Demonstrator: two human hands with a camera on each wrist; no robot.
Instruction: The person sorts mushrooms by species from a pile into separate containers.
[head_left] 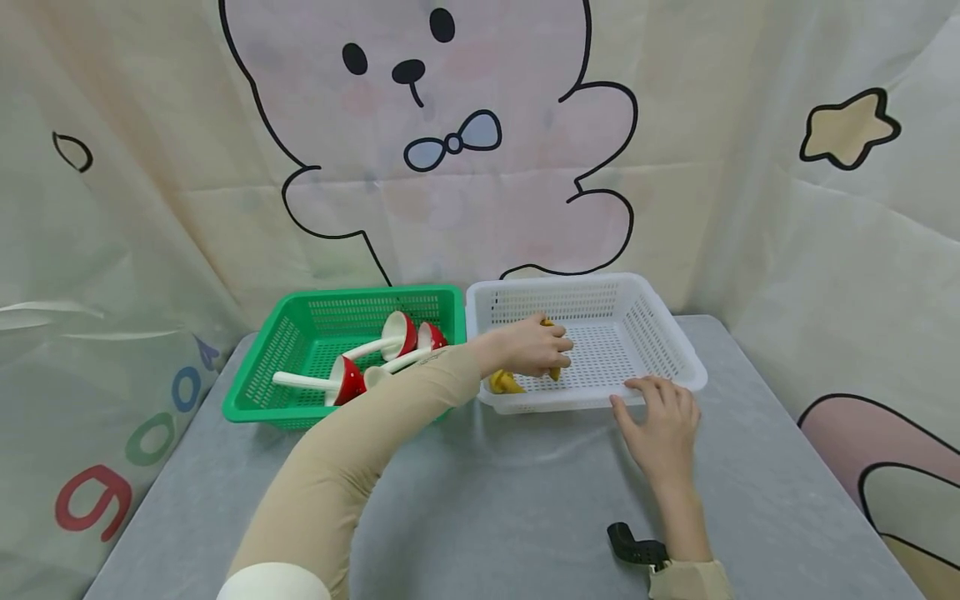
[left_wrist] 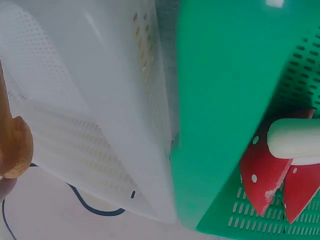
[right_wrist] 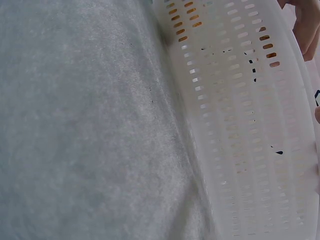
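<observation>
My left hand (head_left: 528, 346) reaches over the white basket (head_left: 667, 333), fingers curled around a yellow-brown mushroom-like piece (head_left: 555, 373). Part of that piece shows past the fingers, and its rounded brown end (left_wrist: 17, 150) appears at the left edge of the left wrist view. Another yellow piece (head_left: 506, 382) lies in the basket's near left corner, partly behind the wrist. At the basket's near right rim, my right hand (head_left: 663, 421) rests its fingertips on the edge, thumb spread away to the left.
Left of the white basket stands a green basket (head_left: 255, 392), their rims side by side. In it lie several red toy mushrooms (head_left: 351, 382) with white stems, partly covered by the left sleeve. Both baskets stand on a grey-covered table (head_left: 480, 517) before a printed curtain (head_left: 690, 167).
</observation>
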